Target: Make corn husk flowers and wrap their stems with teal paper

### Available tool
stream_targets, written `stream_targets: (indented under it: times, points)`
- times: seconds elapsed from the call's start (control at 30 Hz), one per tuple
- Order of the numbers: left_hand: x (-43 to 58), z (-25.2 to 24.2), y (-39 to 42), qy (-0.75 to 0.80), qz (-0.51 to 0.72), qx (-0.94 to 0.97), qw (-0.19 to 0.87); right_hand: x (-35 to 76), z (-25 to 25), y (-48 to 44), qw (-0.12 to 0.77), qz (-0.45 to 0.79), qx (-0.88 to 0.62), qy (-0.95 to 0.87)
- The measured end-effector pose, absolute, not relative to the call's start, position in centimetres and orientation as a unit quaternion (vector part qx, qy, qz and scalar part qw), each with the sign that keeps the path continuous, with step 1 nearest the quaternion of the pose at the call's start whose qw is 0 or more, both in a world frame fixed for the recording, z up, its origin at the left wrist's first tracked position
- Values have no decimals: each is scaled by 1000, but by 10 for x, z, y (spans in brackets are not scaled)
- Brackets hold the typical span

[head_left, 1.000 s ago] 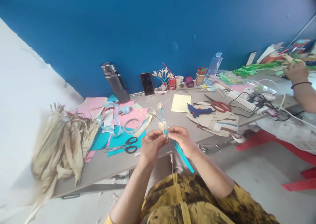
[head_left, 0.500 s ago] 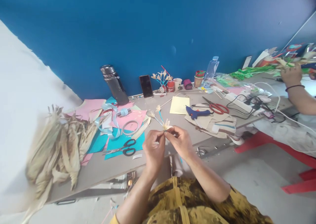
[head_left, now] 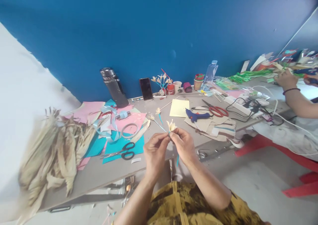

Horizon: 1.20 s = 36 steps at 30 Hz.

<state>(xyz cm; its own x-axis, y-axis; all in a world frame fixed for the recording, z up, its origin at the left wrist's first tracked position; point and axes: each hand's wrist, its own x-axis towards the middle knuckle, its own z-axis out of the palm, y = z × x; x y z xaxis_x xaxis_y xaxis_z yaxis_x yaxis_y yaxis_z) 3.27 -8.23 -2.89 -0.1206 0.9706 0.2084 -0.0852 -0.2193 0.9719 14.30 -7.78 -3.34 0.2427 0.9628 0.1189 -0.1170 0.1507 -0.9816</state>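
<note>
A small cream husk flower [head_left: 171, 125] stands upright between my fingertips, above the table's front edge. My left hand [head_left: 156, 149] pinches its base from the left. From the right, my right hand [head_left: 183, 145] closes on the same base, and a blue strip hangs below that hand. Two more husk flowers on blue stems lie just beyond, one [head_left: 152, 117] to the left and one [head_left: 158, 112] farther back. Black-handled scissors [head_left: 128, 151] rest on blue paper left of my hands. A blue glue gun [head_left: 198, 115] lies on a folded cloth at the right.
Dried corn husks [head_left: 52, 152] heap at the left. A grey flask [head_left: 114, 87], a phone [head_left: 146, 88] and a small flower bunch [head_left: 162, 81] stand along the wall. Red-handled scissors [head_left: 218, 111] and a power strip [head_left: 242, 106] lie right. Another person's hand [head_left: 287, 79] works at far right.
The flower in my fingers has turned more upright and shows more of its petals. The blue strip below my right hand shows more clearly. The view has shifted slightly.
</note>
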Motion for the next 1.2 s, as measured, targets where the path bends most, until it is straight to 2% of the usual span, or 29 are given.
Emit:
stream_targets:
  times: [0.1,0.17,0.3,0.47,0.67,0.9,1.1,1.2]
  points:
    - [29,-28,-81,418,569,389,592,143,-35,-78,624,476,-456,-420]
    - [28,-28,-81,406,563,358,625,142,-36,-78,622,494,-446,-412]
    - [29,-27,-83,411,575,368,603,142,-37,-76,623,508,-432,-410]
    - [34,-27,-87,421,633,433,483,141,-30,-76,630,524,-400,-410]
    - [33,-31,-82,392,627,374,560,139,-30,-82,631,505,-407,-425]
    - [37,-33,-83,432,651,409,471,132,-28,-82,643,454,-453,-419]
    - [28,-28,-86,406,593,397,570,136,-33,-81,650,478,-435,-399]
    - [22,-25,-84,432,583,394,564,139,-33,-81,632,462,-446,-433]
